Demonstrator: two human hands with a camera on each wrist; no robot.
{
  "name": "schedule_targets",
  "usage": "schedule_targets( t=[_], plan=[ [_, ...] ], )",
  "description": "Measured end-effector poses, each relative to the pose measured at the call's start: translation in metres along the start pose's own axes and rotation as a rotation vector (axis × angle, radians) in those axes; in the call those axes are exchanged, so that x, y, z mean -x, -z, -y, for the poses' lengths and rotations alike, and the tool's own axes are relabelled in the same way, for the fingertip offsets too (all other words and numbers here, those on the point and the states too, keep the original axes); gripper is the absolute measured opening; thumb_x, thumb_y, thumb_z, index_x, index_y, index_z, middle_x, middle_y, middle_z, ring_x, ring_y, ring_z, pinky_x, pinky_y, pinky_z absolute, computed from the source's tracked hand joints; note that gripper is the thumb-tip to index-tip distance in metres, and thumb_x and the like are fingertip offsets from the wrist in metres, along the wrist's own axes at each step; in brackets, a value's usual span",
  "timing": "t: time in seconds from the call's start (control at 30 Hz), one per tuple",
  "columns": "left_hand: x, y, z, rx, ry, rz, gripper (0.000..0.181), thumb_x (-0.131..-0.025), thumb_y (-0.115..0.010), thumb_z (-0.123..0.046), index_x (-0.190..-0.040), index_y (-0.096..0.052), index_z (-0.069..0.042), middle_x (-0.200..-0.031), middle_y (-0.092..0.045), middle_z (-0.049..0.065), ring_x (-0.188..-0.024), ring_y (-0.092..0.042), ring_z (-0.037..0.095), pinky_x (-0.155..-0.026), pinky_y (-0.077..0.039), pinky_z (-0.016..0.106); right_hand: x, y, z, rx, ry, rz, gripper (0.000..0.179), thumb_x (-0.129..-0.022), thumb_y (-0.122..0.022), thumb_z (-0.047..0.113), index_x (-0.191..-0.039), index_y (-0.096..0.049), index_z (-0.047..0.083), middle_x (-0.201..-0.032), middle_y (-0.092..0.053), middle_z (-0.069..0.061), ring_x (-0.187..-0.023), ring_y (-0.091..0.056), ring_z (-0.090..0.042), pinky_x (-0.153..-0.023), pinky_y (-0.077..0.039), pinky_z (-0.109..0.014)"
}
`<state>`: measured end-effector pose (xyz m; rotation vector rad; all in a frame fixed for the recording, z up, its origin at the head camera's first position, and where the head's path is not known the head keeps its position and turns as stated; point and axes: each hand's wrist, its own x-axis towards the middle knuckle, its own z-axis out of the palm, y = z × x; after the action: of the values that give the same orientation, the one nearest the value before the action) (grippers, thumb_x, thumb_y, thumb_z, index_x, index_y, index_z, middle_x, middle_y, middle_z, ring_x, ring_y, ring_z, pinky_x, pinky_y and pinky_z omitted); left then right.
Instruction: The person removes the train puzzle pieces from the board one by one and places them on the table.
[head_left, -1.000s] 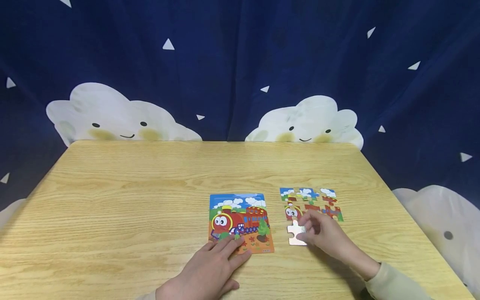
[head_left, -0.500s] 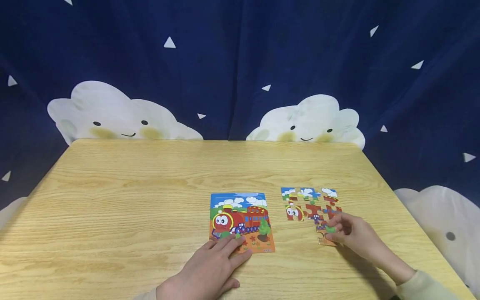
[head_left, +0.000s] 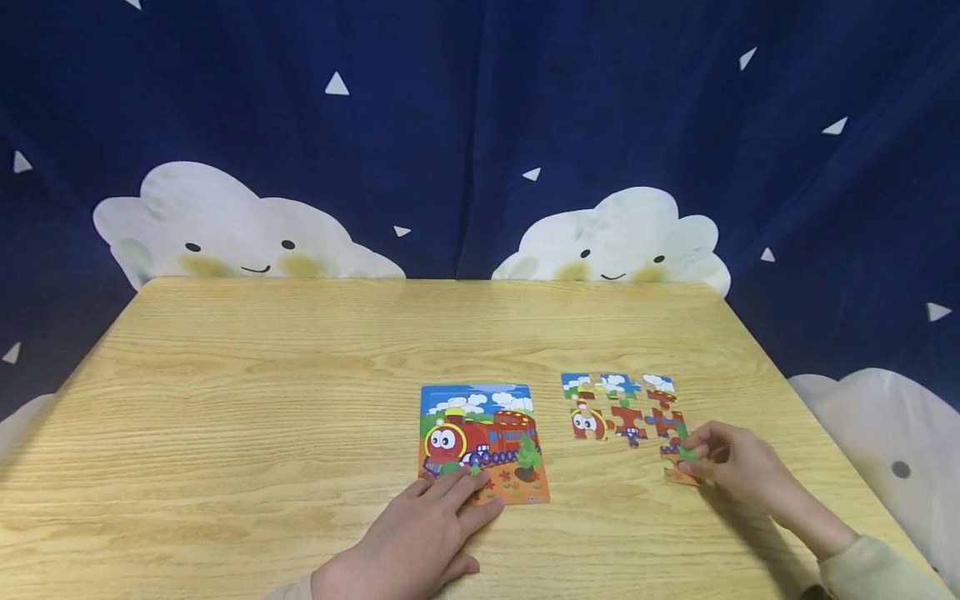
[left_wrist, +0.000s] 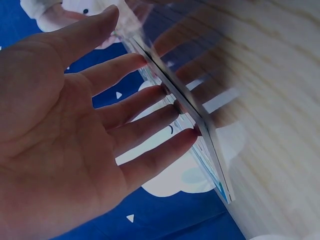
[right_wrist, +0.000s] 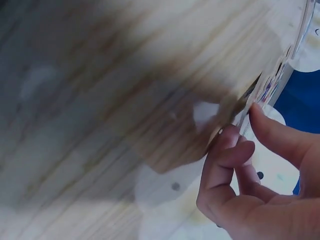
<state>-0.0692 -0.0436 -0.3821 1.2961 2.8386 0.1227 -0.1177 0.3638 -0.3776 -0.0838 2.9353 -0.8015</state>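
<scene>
My left hand (head_left: 412,533) rests with outstretched fingers on the lower edge of a square picture board (head_left: 465,408), which shows a red cartoon train. In the left wrist view its fingertips lie on the board's edge (left_wrist: 215,155). Between thumb and fingers, my right hand (head_left: 738,468) pinches a jigsaw piece (head_left: 677,475) with orange ground and a bit of green, partly hidden by the fingers. The piece is close under the lower right of several laid-out jigsaw pieces (head_left: 628,421), which make up two rows with gaps between them.
Both the board and the pieces lie on a light wooden table (head_left: 262,400). Behind it hangs a dark blue curtain (head_left: 450,125) with white clouds and triangles. The pieces stand to the right of the board, a strip of tabletop between.
My right hand first covered a pale, glinting piece at the row's lower left. It then moved right with a piece showing orange and green, and has moved further right. The left hand stays put.
</scene>
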Motion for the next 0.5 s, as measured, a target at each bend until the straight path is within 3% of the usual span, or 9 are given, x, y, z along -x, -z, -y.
schedule_targets(
  t=[0.2,0.5],
  plan=[
    [-0.0003,0.0004,-0.0001,-0.004,-0.007,0.000,0.059,-0.090,-0.064,-0.050,-0.142,-0.053,-0.026,-0.143,-0.048,0.001,-0.130,-0.045,0.020,-0.093,-0.048,0.039,-0.0022,-0.0003,-0.0035,0.053,0.018,-0.022,0.022,-0.077,-0.083,0.015,-0.090,-0.068,0.008,-0.085,-0.060,-0.001,-0.073,-0.058,-0.009,-0.060,-0.045,-0.027],
    [0.0001,0.0003,0.0006,0.043,0.006,0.029,0.063,-0.089,-0.064,-0.051,-0.145,-0.050,-0.025,-0.148,-0.044,0.003,-0.134,-0.042,0.022,-0.097,-0.045,0.044,-0.0006,-0.0008,0.0030,-0.005,0.031,-0.050,0.021,-0.077,-0.083,0.013,-0.089,-0.066,0.007,-0.082,-0.058,0.001,-0.069,-0.058,-0.004,-0.055,-0.045,-0.025]
  ],
)
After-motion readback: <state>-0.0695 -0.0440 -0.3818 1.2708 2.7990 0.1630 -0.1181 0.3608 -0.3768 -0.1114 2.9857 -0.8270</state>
